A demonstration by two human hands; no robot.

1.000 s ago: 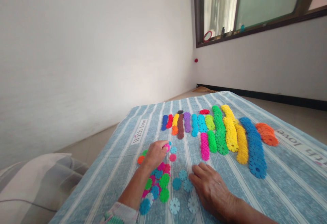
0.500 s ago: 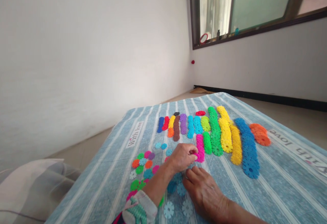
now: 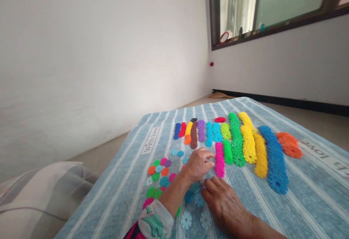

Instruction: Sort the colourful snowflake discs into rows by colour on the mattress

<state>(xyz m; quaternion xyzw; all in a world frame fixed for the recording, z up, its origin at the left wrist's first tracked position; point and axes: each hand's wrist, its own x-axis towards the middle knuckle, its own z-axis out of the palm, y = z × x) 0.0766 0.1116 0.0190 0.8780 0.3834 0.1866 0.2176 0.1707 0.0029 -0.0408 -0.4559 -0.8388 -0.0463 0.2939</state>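
The left hand [image 3: 200, 164] has released a pink disc [image 3: 220, 172], fingers parted beside its row [image 3: 219, 154].

Left fingers [image 3: 208, 154] apart, pink row [image 3: 219, 160] longer

Worn on head, facing forward and down along cloth-covered table [image 3: 313, 195], set near left hand [image 3: 200, 164] and right hand [image 3: 226, 202] at lower centre, reaching back to pale wall [image 3: 109, 50] and upper-right window [image 3: 293, 4].
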